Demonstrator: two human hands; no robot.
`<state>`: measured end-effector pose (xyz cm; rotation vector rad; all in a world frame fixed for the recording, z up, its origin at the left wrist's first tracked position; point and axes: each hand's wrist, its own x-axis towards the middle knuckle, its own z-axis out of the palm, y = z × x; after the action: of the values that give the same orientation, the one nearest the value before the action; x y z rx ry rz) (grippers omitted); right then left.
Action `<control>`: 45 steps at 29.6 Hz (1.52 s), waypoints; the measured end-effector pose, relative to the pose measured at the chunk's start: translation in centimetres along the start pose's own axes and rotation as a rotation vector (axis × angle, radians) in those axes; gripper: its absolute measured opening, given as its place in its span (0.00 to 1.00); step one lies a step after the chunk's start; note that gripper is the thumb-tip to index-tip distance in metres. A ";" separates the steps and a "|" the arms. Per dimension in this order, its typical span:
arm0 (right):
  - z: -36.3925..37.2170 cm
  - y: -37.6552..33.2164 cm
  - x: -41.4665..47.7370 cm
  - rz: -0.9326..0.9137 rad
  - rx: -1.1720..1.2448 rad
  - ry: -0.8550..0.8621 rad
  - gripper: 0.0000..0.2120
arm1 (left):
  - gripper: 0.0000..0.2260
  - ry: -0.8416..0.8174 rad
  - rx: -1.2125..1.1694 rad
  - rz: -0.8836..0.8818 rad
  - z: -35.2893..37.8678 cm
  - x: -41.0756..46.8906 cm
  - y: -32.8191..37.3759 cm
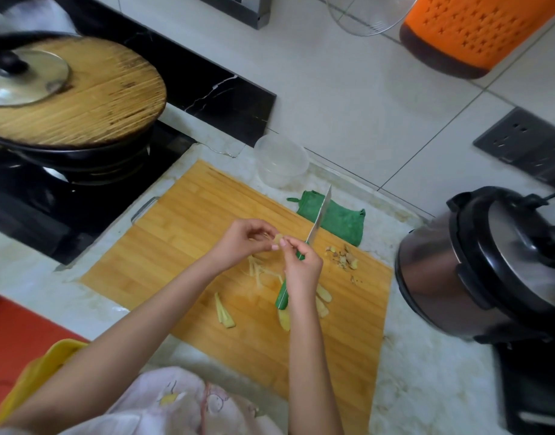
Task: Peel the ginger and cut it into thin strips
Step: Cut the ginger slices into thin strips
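Observation:
Above the wooden cutting board (pixel 182 246), my left hand (pixel 241 243) pinches a small pale ginger piece (pixel 278 237). My right hand (pixel 301 265) grips a green-handled knife (pixel 320 215), blade pointing away from me, and its fingertips also touch the ginger piece. Thin ginger strips (pixel 257 271) lie on the board under my hands. Wider ginger slices (pixel 224 313) rest nearer me, and more ginger slices (pixel 323 301) show beside my right wrist. A heap of brown ginger peelings (pixel 343 259) sits toward the board's right edge.
A clear plastic container (pixel 281 164) and a green cloth (pixel 342 219) lie behind the board. A wok with a wooden lid (pixel 81 92) stands on the stove at left. A pressure cooker (pixel 489 265) stands at right. An orange basket (pixel 470 29) is at the back.

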<state>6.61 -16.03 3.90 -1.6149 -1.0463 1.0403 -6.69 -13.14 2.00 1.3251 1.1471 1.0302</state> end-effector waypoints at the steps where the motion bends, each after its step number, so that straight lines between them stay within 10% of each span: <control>1: 0.2 0.1 0.0 -0.018 -0.016 -0.006 0.07 | 0.10 0.026 -0.007 0.012 0.1 0.0 0.0; 14: -0.9 0.2 0.6 -0.156 -0.097 0.042 0.06 | 0.06 0.352 -0.272 -0.127 -1.5 -0.3 0.1; 26: 0.7 0.2 0.2 -0.103 -0.072 -0.108 0.09 | 0.03 0.066 -0.020 -0.017 -0.6 -0.6 0.7; 45: -0.5 0.6 0.1 -0.095 -0.035 0.059 0.09 | 0.05 0.245 0.007 -0.068 -1.3 -0.6 -1.0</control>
<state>7.24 -16.24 3.39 -1.5983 -1.0967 0.9105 -8.15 -13.53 1.16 1.1788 1.3699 1.1624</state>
